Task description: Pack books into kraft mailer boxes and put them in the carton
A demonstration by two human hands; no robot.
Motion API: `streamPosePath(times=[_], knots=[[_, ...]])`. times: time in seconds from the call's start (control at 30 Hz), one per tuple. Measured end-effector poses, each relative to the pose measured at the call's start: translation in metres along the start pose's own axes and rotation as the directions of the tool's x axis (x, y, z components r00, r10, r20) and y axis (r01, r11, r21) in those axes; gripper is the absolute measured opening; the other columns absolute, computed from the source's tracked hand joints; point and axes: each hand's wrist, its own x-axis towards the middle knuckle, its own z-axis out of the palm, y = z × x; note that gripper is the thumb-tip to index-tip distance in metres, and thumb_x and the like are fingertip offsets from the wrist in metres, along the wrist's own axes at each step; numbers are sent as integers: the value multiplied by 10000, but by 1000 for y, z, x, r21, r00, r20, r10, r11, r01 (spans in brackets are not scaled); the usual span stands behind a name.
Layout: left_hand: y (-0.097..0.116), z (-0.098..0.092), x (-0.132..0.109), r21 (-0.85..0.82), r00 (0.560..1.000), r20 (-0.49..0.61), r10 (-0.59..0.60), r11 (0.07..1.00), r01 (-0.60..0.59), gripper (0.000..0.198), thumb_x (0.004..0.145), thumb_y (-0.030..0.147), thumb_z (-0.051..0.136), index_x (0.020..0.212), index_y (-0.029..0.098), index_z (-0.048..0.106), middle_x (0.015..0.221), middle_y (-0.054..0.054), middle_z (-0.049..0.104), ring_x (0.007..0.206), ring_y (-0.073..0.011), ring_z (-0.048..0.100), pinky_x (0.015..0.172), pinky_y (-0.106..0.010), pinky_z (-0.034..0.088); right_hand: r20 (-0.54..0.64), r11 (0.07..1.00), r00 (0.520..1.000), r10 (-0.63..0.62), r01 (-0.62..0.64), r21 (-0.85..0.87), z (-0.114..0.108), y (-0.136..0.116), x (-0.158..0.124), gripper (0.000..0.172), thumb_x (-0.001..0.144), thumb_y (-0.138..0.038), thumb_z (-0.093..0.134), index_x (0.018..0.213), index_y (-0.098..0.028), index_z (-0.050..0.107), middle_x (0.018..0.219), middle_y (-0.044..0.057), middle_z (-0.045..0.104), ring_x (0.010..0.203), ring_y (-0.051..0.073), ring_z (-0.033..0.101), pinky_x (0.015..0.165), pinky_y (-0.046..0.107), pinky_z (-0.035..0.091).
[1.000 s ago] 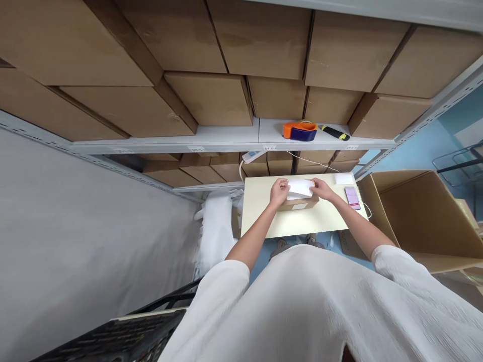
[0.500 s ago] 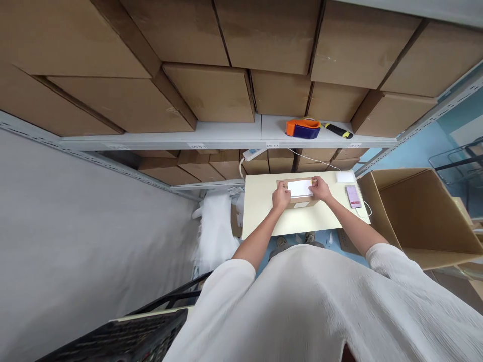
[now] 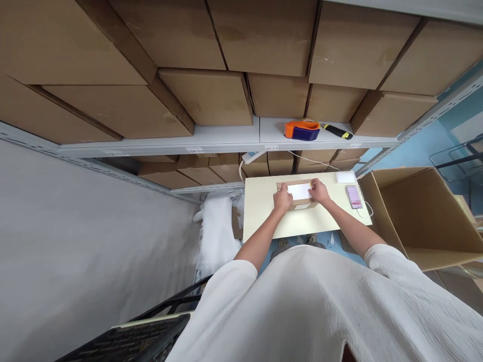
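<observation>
Tabletop [image 3: 260, 206] runs open from its left edge to left hand [image 3: 283, 198] and box [image 3: 298, 202].

Small box [image 3: 298, 202] partly hidden, phone screen [image 3: 353, 196] pixelated, shirt [image 3: 317, 301] cut off

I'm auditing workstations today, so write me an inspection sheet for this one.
Surface: pale tabletop, part covered.
Things at hand: small cardboard box on the tabletop, white sheet lying on its top.
Clutter: phone and a white item at the right end.
Hands: left hand on the box by the sheet's left end; right hand at its right end; exact grip unclear.
Cables: white cable by the phone; thin white cord beyond the table.
Surroundings: shelf with cartons, orange-and-blue tool; large open carton at right.
</observation>
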Motion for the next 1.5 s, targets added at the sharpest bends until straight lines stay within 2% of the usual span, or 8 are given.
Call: streamPosePath(times=[0.2, 0.37, 0.47, 0.57, 0.7, 0.83, 1.1, 1.5], knots=[[3, -2, 3, 83, 999, 37, 13, 996, -16, 403, 1019, 219, 617, 1414, 260, 550, 1134, -132, 817, 1166, -347, 770, 1063, -438, 472, 14, 995, 999, -29, 31, -97, 6, 0, -1, 300, 861, -143, 568, 1134, -262, 533, 1002, 45, 630, 932, 276, 622, 864, 397, 530], [2, 0, 2, 132, 999, 30, 40, 990, -43, 417, 1030, 219, 614, 1442, 224, 551, 1221, -177, 792, 1186, -351, 759, 1055, -443, 495, 23, 972, 998, -59, 63, -228, 7, -1, -5, 331, 940, -162, 593, 1263, -235, 581, 1247, 139, 667, 1028, 307, 644, 904, 433, 560], [-4, 5, -2, 192, 985, -18, 174, 967, -167, 402, 1020, 165, 567, 1418, 213, 597, 1360, -195, 741, 1299, -353, 705, 1104, -467, 506, 11, 923, 990, -141, 135, -360, 8, 1, -12, 331, 1001, -205, 579, 1326, -203, 639, 1376, 201, 655, 1183, 359, 640, 983, 479, 567], [-13, 11, -6, 267, 916, 12, 401, 882, -389, 484, 1001, 117, 506, 1457, 214, 637, 1559, -182, 661, 1491, -341, 592, 1243, -505, 456, 88, 844, 942, -324, 330, -422, 14, 8, -23, 425, 1046, -210, 495, 1426, -142, 673, 1510, 247, 632, 1358, 399, 596, 1113, 545, 530], [-27, 20, -8, 305, 831, 158, 533, 774, -555, 694, 1040, 215, 444, 1732, 166, 430, 1831, -141, 415, 1725, -308, 333, 1419, -524, 259, 276, 729, 839, -469, 544, -416, 29, 21, -36, 658, 1081, -254, 407, 1717, -102, 478, 1802, 219, 421, 1664, 392, 369, 1315, 607, 365], [-37, 26, -6, 332, 815, 259, 519, 744, -580, 836, 1051, 351, 440, 1827, 135, 219, 1906, -132, 228, 1788, -305, 146, 1462, -525, 107, 366, 708, 824, -433, 562, -428, 39, 30, -39, 756, 1115, -341, 356, 1827, -105, 260, 1893, 181, 222, 1764, 369, 180, 1389, 616, 231], [-34, 33, -1, 370, 861, 296, 414, 781, -503, 1118, 981, 527, 608, 1836, 88, 38, 1919, -193, 17, 1795, -343, -24, 1457, -546, 54, 362, 761, 851, -381, 511, -400, 44, 28, -35, 949, 1142, -714, 292, 1848, -97, 146, 1898, 206, 110, 1780, 374, 97, 1420, 617, 157], [-37, 38, -5, 404, 929, 204, 308, 838, -366, 1165, 970, 487, 600, 1829, 66, -65, 1914, -207, 60, 1789, -378, -36, 1449, -599, -45, 314, 806, 917, -246, 373, -460, 40, 28, -38, 1091, 1085, -817, 118, 1836, -26, 98, 1903, 218, 71, 1785, 374, 33, 1434, 616, 23]])
